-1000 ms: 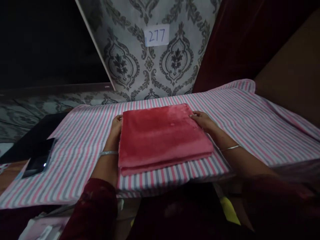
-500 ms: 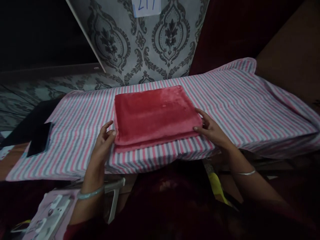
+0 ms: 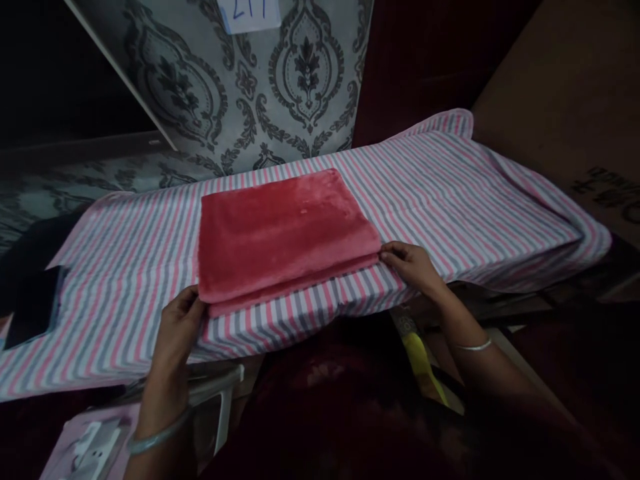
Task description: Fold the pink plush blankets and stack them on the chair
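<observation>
A folded red plush cloth (image 3: 285, 230), soft and thick, lies flat on a striped sheet (image 3: 420, 180), its layered fold edge facing me. At its near left corner, my left hand (image 3: 177, 320) pinches the edge between thumb and fingers. My right hand (image 3: 413, 267) does the same at the near right corner, with thumb and fingertips together on the lower layers. The fingertips of both hands are partly hidden by the cloth and by each other.
A dark phone (image 3: 34, 307) rests at the sheet's left end. Behind stand a patterned wall (image 3: 245, 87) and a dark screen (image 3: 70, 73). A cardboard box (image 3: 565, 100) is at the right. Below on the left sits a white power strip (image 3: 97, 450).
My fingers have closed from loosely spread at the cloth's sides to pinching its two near corners. The view has shifted right, so the scene sits further left.
</observation>
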Tool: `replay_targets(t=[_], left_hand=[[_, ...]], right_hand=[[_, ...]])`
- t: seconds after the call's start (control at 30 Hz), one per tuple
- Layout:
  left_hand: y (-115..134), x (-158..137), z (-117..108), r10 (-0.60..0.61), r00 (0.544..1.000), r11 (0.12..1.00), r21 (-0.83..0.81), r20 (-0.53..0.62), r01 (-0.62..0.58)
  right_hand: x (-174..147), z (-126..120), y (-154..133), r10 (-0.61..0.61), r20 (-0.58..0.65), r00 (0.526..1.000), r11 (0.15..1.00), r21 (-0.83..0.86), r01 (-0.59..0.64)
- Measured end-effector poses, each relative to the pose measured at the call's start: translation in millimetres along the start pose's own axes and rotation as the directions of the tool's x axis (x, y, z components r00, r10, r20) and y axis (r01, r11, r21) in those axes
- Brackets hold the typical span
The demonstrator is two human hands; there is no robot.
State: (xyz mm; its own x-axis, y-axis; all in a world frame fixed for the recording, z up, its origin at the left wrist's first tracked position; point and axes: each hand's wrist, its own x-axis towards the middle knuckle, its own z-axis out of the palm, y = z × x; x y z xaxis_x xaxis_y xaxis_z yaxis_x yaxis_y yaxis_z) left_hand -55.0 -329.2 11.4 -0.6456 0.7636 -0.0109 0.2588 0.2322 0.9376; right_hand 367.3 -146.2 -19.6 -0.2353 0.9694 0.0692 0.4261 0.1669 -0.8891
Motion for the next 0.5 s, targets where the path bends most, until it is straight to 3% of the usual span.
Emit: replay_targets(t=[0.1, 0.23, 0.4, 0.5], left_hand=[[-0.9, -1.5, 5.1, -0.008, 1.000, 0.997, -0.079, 0.016, 0.009], [-3.7, -3.6, 5.0, -0.047, 0.999, 0.965, -0.258, 0.024, 0.052], [7.0, -13.5, -1.3, -0.023, 0.982, 0.965, -0.252, 0.187, 0.070], [13.6, -15.6, 0.4, -0.025, 0.985, 0.934, -0.346, 0.171, 0.084]], right_hand=[[-2.1, 4.1, -6.0, -0.052, 0.045, 0.998, 0.999, -0.009, 0.053], [-3.2, 11.3, -13.0, -0.109, -0.007, 0.994, 0.989, 0.102, 0.109], [-6.9, 16.5, -16.8, 0.016, 0.094, 0.995, 0.965, 0.261, -0.040], [-7.2, 18.8, -17.4, 0.023, 0.095, 0.995, 0.942, 0.330, -0.053]])
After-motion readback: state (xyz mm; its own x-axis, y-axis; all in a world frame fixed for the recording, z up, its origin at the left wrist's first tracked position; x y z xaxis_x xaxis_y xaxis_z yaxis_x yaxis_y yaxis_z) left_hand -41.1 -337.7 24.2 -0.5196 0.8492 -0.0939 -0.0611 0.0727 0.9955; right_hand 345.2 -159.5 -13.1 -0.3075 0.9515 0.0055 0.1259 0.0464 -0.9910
